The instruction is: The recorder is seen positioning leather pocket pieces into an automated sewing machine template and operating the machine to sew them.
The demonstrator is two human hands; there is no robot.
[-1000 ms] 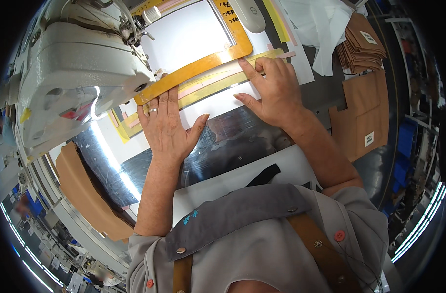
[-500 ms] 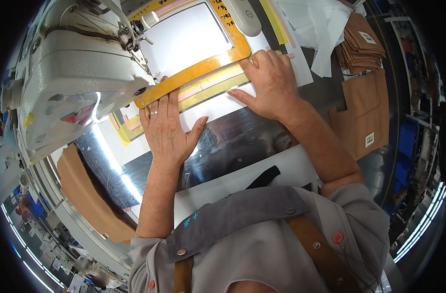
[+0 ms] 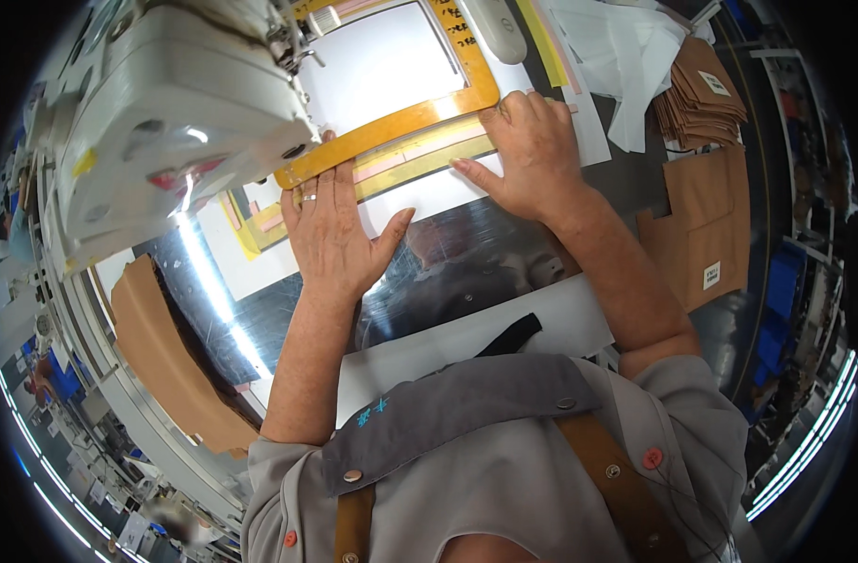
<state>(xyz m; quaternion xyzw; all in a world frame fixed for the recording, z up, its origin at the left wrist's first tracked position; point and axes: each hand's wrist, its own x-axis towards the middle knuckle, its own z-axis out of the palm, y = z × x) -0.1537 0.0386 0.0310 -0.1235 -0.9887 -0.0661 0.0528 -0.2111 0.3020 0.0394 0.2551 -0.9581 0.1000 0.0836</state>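
Observation:
A yellow-orange template frame (image 3: 391, 141) lies under the sewing machine head (image 3: 194, 122), around a white sheet (image 3: 387, 66). My left hand (image 3: 337, 235) is laid flat at the frame's near left part, fingers stretched forward and thumb out to the side. Its fingertips pass beneath the frame's edge and are partly hidden. Over by the near right corner of the frame, my right hand (image 3: 537, 159) rests with its fingers bent slightly down and its thumb apart. Yellow and pink tape strips (image 3: 420, 155) run along the white board (image 3: 391, 202) between both hands.
Folded brown fabric pieces (image 3: 701, 108) are stacked at the right, above a larger brown piece (image 3: 706, 225). White sheeting (image 3: 635, 56) is crumpled beside them. Another brown piece (image 3: 171, 361) hangs at the left edge of the shiny metal table (image 3: 429, 272).
The whole view has shifted a little, with machine, frame and hands appearing further right. Both hands keep about the same place against the frame.

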